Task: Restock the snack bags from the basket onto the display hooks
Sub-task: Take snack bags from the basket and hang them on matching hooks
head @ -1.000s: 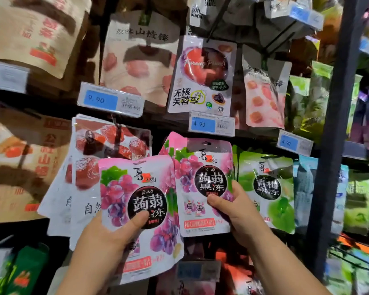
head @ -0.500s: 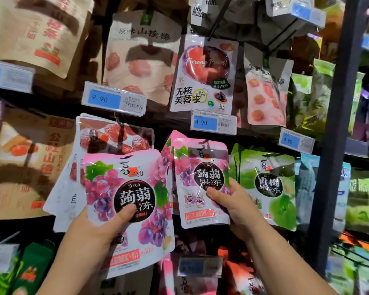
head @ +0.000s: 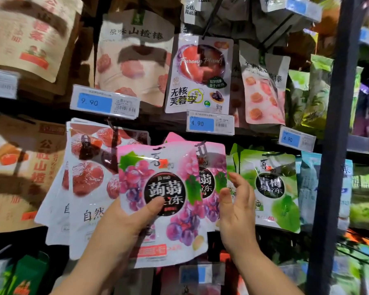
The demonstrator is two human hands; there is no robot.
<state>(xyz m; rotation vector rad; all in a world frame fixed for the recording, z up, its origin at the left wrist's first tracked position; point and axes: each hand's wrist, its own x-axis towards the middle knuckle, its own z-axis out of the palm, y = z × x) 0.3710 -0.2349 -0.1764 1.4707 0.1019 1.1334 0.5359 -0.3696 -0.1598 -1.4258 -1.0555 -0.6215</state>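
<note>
My left hand (head: 126, 218) grips a pink grape jelly bag (head: 158, 188), thumb on its front, and holds it up in front of the hanging pink grape bags (head: 211, 167) on their display hook (head: 201, 149). The held bag covers most of the hung ones. My right hand (head: 237, 207) is just right of the held bag, fingers straight and spread, holding nothing. The basket is out of view.
Green plum jelly bags (head: 273, 188) hang right of my right hand, red date bags (head: 87, 177) to the left. Price tags (head: 104, 102) sit on the rails above. A dark upright post (head: 332, 145) stands at the right.
My left hand moved the pink bag right and up, over the hung bags. My right hand let go of the hung bag and opened.
</note>
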